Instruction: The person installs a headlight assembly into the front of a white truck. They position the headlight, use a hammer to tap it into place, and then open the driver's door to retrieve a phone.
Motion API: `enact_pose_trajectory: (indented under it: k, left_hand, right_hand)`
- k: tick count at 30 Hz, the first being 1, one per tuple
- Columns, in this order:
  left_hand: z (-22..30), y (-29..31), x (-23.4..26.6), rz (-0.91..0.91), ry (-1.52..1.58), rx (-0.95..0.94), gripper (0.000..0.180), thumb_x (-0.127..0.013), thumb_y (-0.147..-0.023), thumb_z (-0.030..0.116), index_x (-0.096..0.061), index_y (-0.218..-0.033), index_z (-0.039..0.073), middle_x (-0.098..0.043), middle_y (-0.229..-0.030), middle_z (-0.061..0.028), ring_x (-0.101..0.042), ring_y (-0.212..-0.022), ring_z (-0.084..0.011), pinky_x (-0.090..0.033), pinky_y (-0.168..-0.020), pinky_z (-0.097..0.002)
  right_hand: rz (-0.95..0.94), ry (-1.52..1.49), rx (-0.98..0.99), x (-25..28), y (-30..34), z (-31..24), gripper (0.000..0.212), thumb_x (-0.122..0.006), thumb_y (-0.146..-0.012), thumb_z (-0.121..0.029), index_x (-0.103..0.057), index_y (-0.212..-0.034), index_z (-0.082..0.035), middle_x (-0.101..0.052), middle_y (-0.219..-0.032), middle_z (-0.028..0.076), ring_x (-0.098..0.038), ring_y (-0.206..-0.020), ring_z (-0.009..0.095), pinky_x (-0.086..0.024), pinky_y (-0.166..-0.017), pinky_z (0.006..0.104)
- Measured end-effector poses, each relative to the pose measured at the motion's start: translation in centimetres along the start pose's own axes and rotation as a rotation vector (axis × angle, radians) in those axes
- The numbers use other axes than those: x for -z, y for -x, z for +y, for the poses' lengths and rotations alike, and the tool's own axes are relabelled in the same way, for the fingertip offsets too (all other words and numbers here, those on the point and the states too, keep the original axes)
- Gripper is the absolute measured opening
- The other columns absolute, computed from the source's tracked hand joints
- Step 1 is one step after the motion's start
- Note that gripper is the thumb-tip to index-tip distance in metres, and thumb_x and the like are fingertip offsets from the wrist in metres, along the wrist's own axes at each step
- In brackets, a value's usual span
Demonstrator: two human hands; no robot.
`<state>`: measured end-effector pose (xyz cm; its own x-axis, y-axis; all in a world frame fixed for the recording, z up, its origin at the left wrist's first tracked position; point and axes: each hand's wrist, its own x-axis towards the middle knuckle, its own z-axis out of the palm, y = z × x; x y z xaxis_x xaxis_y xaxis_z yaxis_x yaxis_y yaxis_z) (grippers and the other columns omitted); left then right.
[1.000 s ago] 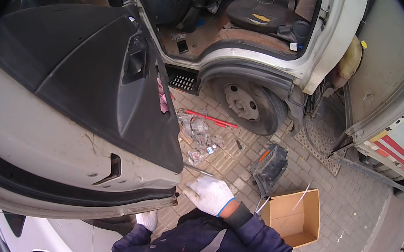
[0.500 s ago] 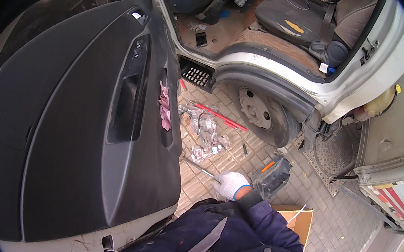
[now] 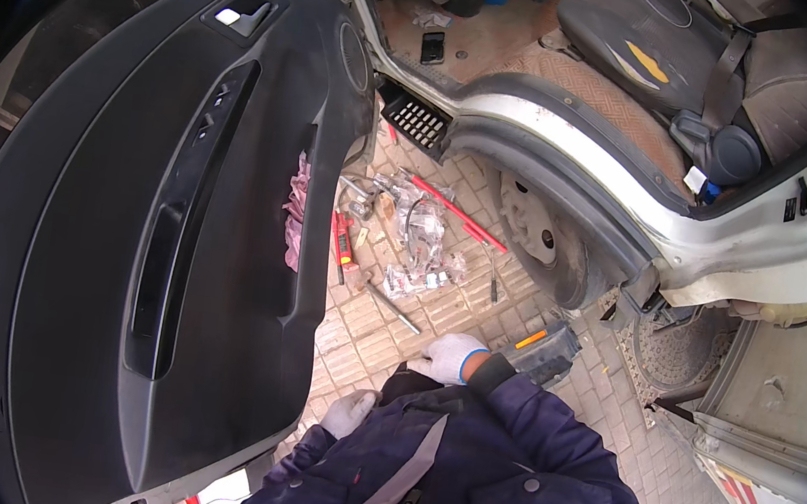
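Note:
My right hand (image 3: 449,356), in a white knitted glove with a blue cuff edge, is above my dark trouser knee with its fingers pointing left; nothing shows in it. My left hand (image 3: 351,412), also gloved in white, is close to my body beside the door; its fingers are too indistinct to read. A grey bar-shaped tool (image 3: 394,309) lies on the paving just beyond my right hand, apart from it. Beyond that are crumpled clear plastic bags (image 3: 422,239), a long red rod (image 3: 444,207) and a red tool (image 3: 342,245) by the door.
An opened black vehicle door (image 3: 92,244) with a pink cloth (image 3: 296,209) in its pocket fills the left. Ahead are a wheel (image 3: 537,228), a grated step (image 3: 418,121) and a worn seat (image 3: 641,39). A dark tray (image 3: 547,355) with an orange-handled item stands right of my hand.
My right hand has let go of the bar-shaped tool, which now lies on the paving, and drawn back towards my knee. My left hand has come into view. The view has shifted.

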<state>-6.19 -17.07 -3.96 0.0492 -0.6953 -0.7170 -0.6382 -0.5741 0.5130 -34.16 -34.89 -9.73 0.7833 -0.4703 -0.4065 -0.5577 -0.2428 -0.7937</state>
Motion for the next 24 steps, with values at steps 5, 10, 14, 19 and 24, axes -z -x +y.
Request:
enact_pose_trajectory:
  k: [5,10,14,19,24]
  left_hand:
    - [10.5,-4.6,-2.2,0.038,0.239,-0.213,0.064,-0.047,-0.112,0.056,-0.067,-0.138,0.001,-0.072,-0.13,-0.0209,-0.07,-0.124,-0.0353,-0.052,-0.107,-0.042]
    - [16.5,-7.4,0.5,0.009,-0.226,-0.155,0.056,-0.049,-0.111,0.051,-0.072,-0.125,0.002,-0.076,-0.114,-0.0183,-0.075,-0.108,-0.0321,-0.057,-0.095,-0.0403]
    - [17.4,-9.4,1.7,-0.106,-0.238,-0.064,0.052,-0.048,-0.112,0.045,-0.074,-0.109,0.0,-0.078,-0.095,-0.0148,-0.077,-0.092,-0.0274,-0.058,-0.087,-0.0387]
    - [15.7,-11.5,2.8,0.094,-0.007,-0.197,0.045,-0.048,-0.115,0.036,-0.074,-0.106,-0.001,-0.078,-0.097,-0.0157,-0.077,-0.089,-0.0279,-0.06,-0.085,-0.0371]
    - [15.1,-12.4,4.3,0.305,0.398,0.036,0.047,-0.052,-0.113,0.035,-0.073,-0.103,-0.007,-0.079,-0.098,-0.0157,-0.077,-0.09,-0.0208,-0.06,-0.089,-0.0347]
  right_hand:
    - [-0.043,0.023,0.058,3.1,0.2,2.0,0.074,-0.048,-0.101,-0.071,-0.081,-0.114,-0.006,-0.077,-0.115,0.026,-0.073,-0.11,0.046,-0.056,-0.097,0.0532]
    - [0.017,-0.077,0.188,3.6,-2.7,2.9,0.072,-0.047,-0.103,-0.069,-0.078,-0.12,-0.006,-0.077,-0.116,0.026,-0.073,-0.111,0.046,-0.056,-0.098,0.0532]
    - [0.141,-0.199,0.314,5.6,-4.3,3.5,0.066,-0.049,-0.106,-0.063,-0.076,-0.126,-0.006,-0.076,-0.117,0.026,-0.073,-0.111,0.045,-0.056,-0.099,0.0518]
    - [0.014,-0.191,0.051,10.6,-6.7,3.6,0.06,-0.054,-0.106,-0.056,-0.074,-0.133,-0.007,-0.076,-0.121,0.025,-0.071,-0.117,0.043,-0.055,-0.103,0.0481]
    - [0.311,-0.315,-0.03,14.1,-10.4,6.1,0.061,-0.058,-0.105,-0.054,-0.072,-0.135,-0.003,-0.072,-0.13,0.029,-0.069,-0.124,0.043,-0.053,-0.108,0.0468]
